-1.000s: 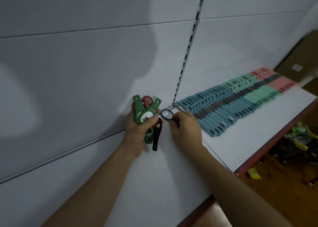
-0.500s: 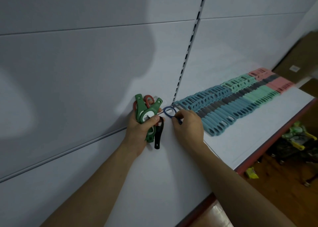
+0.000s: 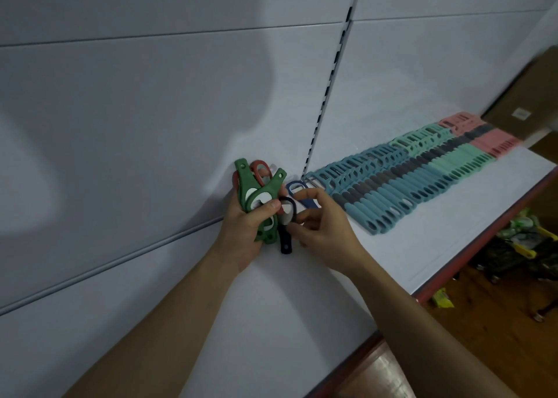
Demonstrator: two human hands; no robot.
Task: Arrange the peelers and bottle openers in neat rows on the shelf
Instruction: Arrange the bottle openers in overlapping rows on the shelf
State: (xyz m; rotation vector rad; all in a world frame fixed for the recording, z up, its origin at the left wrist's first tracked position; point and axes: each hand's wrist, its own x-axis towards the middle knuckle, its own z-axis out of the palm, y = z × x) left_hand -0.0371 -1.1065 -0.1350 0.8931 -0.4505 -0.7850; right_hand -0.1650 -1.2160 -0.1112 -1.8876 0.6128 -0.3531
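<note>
Left hand (image 3: 244, 234) is wrapped tight around a bundle of green bottle openers (image 3: 262, 195), thumb pressed across the front, with a red bottle opener (image 3: 260, 168) poking up behind them. The bundle is held upright just above the shelf, close to the back panel (image 3: 151, 111). A black bottle opener (image 3: 285, 234) hangs from the same fist, ring end up, handle pointing down. Right hand (image 3: 324, 231) is right beside it, fingers curled in, and thumb and fingertips look to be pinching that black one at its neck, though the contact is hard to make out.

Just behind the right fingers, a blue bottle opener (image 3: 297, 186) lies flat on the white shelf (image 3: 422, 246), at the near end of the peelers (image 3: 392, 186). Those run away to the right in tidy overlapping rows: teal, then dark grey, mint, and pink at the far end. A slotted upright (image 3: 329, 80) rises from the corner behind them. A cardboard box (image 3: 528, 101) sits past the far end.
</note>
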